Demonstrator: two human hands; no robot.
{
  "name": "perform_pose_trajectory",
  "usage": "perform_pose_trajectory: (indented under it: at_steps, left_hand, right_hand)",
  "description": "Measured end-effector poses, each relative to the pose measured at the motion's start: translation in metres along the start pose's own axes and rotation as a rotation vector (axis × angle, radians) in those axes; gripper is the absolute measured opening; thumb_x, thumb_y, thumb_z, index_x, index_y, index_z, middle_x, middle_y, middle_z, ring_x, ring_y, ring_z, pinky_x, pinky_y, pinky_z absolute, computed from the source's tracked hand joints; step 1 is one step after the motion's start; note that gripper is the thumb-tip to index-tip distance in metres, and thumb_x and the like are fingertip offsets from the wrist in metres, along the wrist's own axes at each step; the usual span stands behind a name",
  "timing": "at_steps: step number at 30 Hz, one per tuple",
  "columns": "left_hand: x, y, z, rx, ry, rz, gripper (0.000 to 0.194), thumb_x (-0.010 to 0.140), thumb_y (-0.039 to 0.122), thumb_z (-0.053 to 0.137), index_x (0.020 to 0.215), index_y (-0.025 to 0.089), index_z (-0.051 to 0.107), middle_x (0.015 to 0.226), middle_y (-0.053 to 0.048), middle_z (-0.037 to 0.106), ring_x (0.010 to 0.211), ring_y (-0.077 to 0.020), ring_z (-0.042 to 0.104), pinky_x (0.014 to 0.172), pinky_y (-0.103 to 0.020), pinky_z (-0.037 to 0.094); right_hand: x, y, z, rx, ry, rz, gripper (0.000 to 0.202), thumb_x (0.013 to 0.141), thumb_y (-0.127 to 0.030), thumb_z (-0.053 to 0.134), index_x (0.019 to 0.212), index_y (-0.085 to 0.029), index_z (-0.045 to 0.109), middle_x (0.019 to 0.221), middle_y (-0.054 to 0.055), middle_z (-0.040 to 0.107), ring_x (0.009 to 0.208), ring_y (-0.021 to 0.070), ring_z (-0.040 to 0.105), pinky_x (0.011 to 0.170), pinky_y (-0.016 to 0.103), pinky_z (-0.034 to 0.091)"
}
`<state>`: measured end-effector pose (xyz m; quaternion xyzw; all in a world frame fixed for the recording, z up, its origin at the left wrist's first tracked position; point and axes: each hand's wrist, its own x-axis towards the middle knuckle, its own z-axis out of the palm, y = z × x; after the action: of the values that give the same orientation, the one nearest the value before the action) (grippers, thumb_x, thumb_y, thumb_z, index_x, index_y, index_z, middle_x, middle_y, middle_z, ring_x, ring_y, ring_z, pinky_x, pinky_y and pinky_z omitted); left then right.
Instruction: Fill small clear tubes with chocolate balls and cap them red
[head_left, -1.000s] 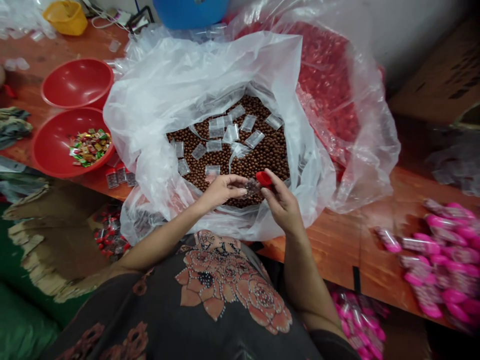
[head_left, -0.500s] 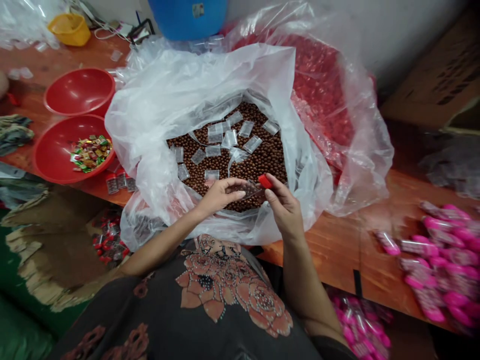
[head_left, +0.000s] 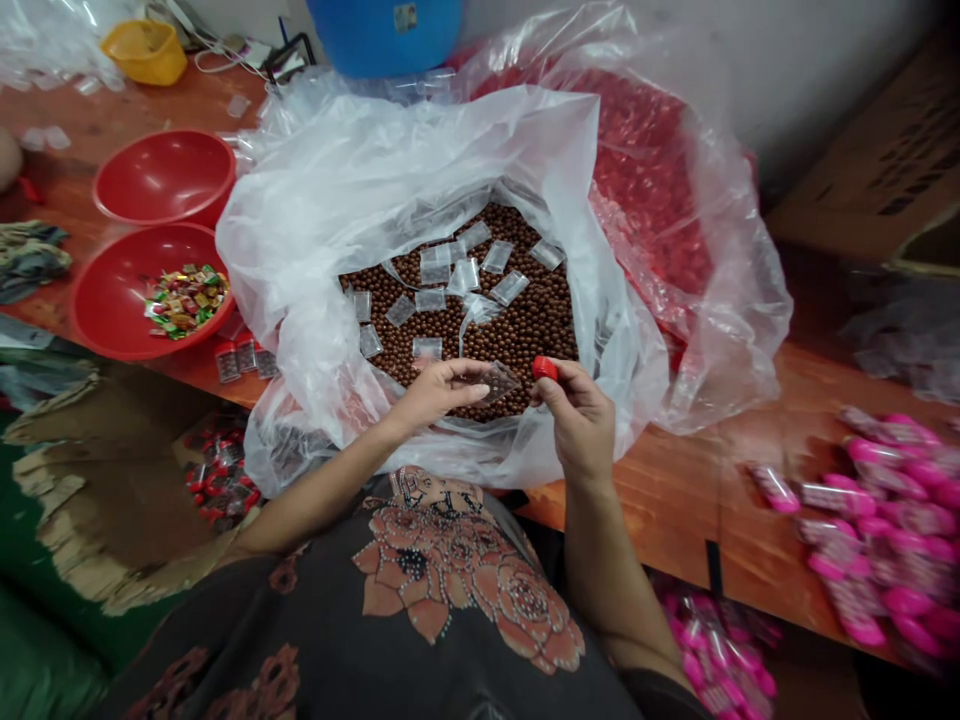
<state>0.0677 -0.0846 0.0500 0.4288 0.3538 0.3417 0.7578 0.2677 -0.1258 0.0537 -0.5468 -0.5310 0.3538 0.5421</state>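
Observation:
My left hand (head_left: 448,390) is closed on a small clear plastic container (head_left: 501,382), held tilted over a heap of brown chocolate balls (head_left: 517,330). To its right, my right hand (head_left: 581,415) pinches a red cap (head_left: 545,368) between thumb and fingers, apart from the container. The balls fill a large white plastic bag (head_left: 300,220) with its mouth spread wide. Several clear containers (head_left: 465,275) lie scattered on top of the balls.
Two red bowls (head_left: 105,285) stand on the left, the nearer with wrapped sweets (head_left: 187,300). Behind the bag on the right is a clear bag of red pieces (head_left: 645,180). Pink-capped containers (head_left: 900,510) are piled at right. A torn cardboard box (head_left: 112,480) sits lower left.
My right hand has moved slightly right and down with the red cap, widening the gap from the container. The left hand stays nearly where it was; the view has shifted a little.

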Motion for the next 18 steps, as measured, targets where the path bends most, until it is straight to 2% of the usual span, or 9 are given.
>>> perform_pose_trajectory:
  at_steps: [4,9,12,15,18]
  left_hand:
    - [-0.002,-0.005,-0.003,-0.049,0.008,0.007,0.041,0.072,0.028,0.079,0.109,0.013,0.068,0.108,-0.009,0.071,0.085,-0.0137,0.067,0.085,-0.034,0.055]
    - [-0.002,-0.008,-0.002,0.034,0.025,0.077,0.039,0.073,0.029,0.077,0.108,0.013,0.069,0.111,-0.010,0.070,0.091,-0.0149,0.067,0.087,-0.033,0.054]
    - [-0.005,-0.004,-0.001,0.056,0.032,0.068,0.040,0.074,0.029,0.076,0.110,0.013,0.069,0.111,-0.010,0.070,0.090,-0.0154,0.067,0.085,-0.033,0.055]
    - [-0.010,0.002,-0.001,0.053,0.036,0.008,0.045,0.075,0.031,0.074,0.115,0.012,0.067,0.106,-0.010,0.072,0.081,-0.0137,0.067,0.080,-0.033,0.057]
    - [-0.013,0.007,0.000,0.061,0.053,-0.002,0.044,0.075,0.031,0.075,0.113,0.011,0.068,0.103,-0.009,0.072,0.076,-0.0123,0.067,0.076,-0.031,0.057]
  right_hand:
    - [0.000,-0.006,0.000,0.123,-0.091,0.064,0.037,0.094,-0.033,0.054,0.131,-0.033,0.055,0.093,0.000,0.065,0.065,0.0073,0.057,0.058,0.023,0.051]
    - [-0.002,-0.014,0.004,-0.101,-0.197,0.064,0.029,0.094,-0.039,0.054,0.119,-0.026,0.062,0.083,0.000,0.064,0.066,0.0085,0.058,0.058,0.023,0.049]
    - [-0.002,-0.012,0.005,-0.224,-0.191,0.052,0.029,0.093,-0.041,0.054,0.116,-0.024,0.063,0.084,0.001,0.065,0.072,0.0098,0.059,0.062,0.024,0.049]
    - [0.001,-0.010,0.007,-0.159,-0.129,0.053,0.026,0.094,-0.042,0.053,0.110,-0.023,0.061,0.087,0.000,0.065,0.068,0.0084,0.057,0.060,0.023,0.048]
    - [0.005,-0.012,0.010,-0.009,-0.141,0.043,0.024,0.096,-0.042,0.049,0.108,-0.023,0.058,0.094,0.001,0.067,0.067,0.0074,0.056,0.059,0.022,0.048]
